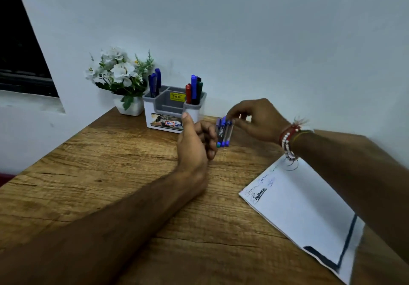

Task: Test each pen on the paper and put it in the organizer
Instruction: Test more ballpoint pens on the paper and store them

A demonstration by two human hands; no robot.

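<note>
**Both hands at a pen bundle, between organizer and paper**

- Left hand [195,144]: forearm lies on the wooden table [106,165], thumb up, fingers curled round the bundle of pens [223,133]. Bundle is held near-upright, just above the table, blue caps at both ends visible, one teal end at the bottom.
- Right hand [254,118]: reaches in from the right, fingertips [232,120] pinching the top of the bundle on its right side. Which single pen they have, I cannot tell (motion blur here). Hands are close together and meet at the bundle.
- Organizer [174,110]: white and grey, stands at the back of the table against the wall [243,30], just behind the left hand. Two blue pens [155,82] stand in its left rear compartment; a red, blue, green and dark group [194,90] stands in the right one. Yellow sticker [177,96] in the middle section.
- Paper [305,209]: lies flat to the right under the right forearm, well apart from the organizer. Test scribbles [260,193] along its far-left edge; thick dark line [346,238] near the front corner.
- White flowers in a pot [120,79] stand just left of the organizer.
- Bead and thread bracelets [287,140] on the right wrist.
</note>
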